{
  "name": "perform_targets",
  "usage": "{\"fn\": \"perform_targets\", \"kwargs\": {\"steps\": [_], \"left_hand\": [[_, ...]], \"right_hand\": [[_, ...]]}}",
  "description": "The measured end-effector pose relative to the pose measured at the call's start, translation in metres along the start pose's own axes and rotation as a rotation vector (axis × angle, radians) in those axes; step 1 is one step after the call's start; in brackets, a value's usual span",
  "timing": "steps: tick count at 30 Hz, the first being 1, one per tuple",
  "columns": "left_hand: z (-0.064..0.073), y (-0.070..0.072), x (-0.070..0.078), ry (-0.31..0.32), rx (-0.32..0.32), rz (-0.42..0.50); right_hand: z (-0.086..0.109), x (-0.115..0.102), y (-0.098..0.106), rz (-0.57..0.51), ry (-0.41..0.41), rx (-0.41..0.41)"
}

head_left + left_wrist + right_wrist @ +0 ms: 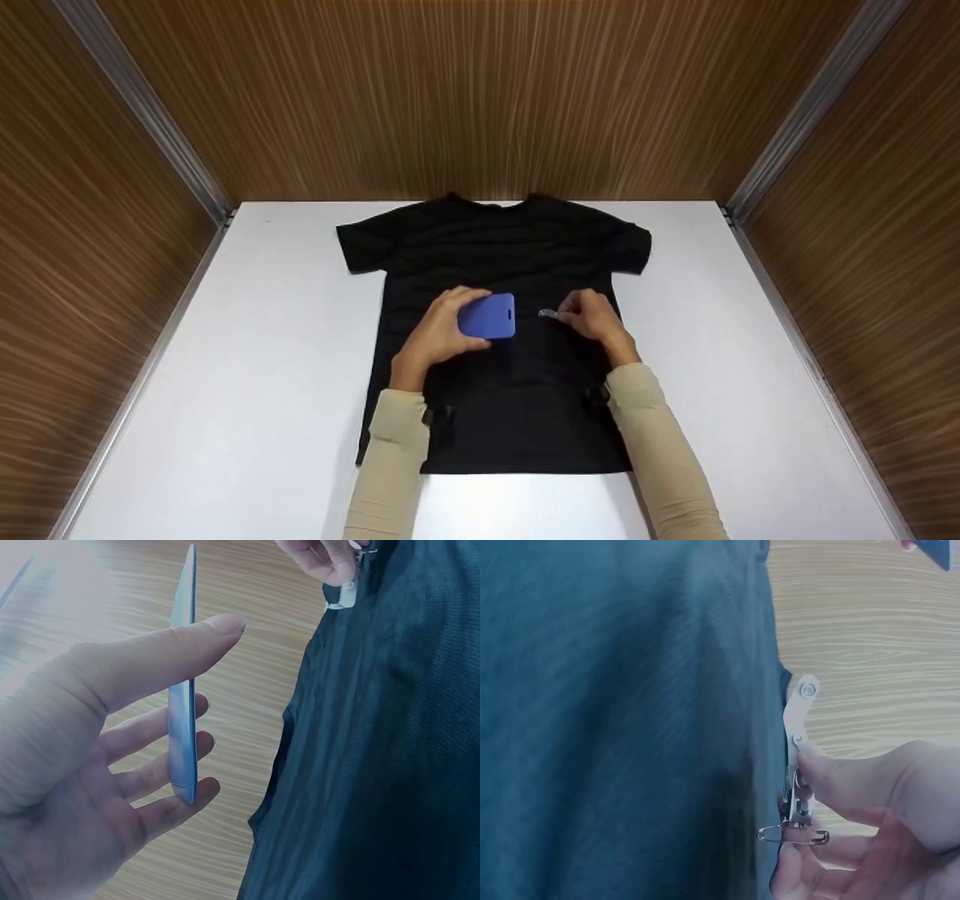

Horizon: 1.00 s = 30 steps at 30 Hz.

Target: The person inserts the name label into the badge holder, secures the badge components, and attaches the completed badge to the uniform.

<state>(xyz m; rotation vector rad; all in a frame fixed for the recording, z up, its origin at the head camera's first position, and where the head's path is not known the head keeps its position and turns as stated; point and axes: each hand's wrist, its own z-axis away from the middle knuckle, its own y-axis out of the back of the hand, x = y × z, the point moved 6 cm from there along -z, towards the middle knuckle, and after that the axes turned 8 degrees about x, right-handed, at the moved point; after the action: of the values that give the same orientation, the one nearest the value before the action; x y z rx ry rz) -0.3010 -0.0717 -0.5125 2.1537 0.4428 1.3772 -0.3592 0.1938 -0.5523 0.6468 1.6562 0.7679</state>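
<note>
1. Left hand (439,328) grips a blue case (484,319) between thumb and spread fingers.
2. Right hand (595,315): fingers pinch a safety-pin clip (796,716).
3. Both hover over a black T-shirt (517,420), collar by the far edge of the desk (285,337).

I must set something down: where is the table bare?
The white table is bare between the black shirt and each side wall. Crowded: over the shirt, where the left grip holds a blue slab and the right grip a metal clip.

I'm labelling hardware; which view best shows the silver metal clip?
The right wrist view: the silver clip, its pale strap and safety pin show large. Head shows it tiny; left wrist, small and partly covered.
</note>
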Motion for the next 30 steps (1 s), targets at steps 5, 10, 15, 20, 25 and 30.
{"fn": "perform_targets", "kwargs": {"steps": [5,10,15,20,25,30], "left_hand": [[0.000,-0.001,-0.001,0.003,-0.006,-0.003],[0.000,-0.002,-0.001,0.010,-0.012,0.004],[-0.001,-0.002,-0.001,0.024,-0.014,0.000],[-0.001,-0.004,0.001,0.011,-0.027,-0.005],[0.000,-0.005,0.001,-0.001,-0.023,-0.015],[0.000,-0.005,0.001,0.011,-0.021,-0.015]], "right_hand": [[0.008,-0.008,0.005,-0.056,-0.010,0.004],[0.014,-0.018,0.006,-0.127,-0.001,-0.009],[0.018,-0.029,0.008,-0.186,0.040,0.004],[0.024,-0.034,0.011,-0.231,0.067,0.018],[0.027,-0.043,0.012,-0.283,0.095,0.010],[0.027,-0.054,0.008,-0.296,0.153,-0.009]]}}
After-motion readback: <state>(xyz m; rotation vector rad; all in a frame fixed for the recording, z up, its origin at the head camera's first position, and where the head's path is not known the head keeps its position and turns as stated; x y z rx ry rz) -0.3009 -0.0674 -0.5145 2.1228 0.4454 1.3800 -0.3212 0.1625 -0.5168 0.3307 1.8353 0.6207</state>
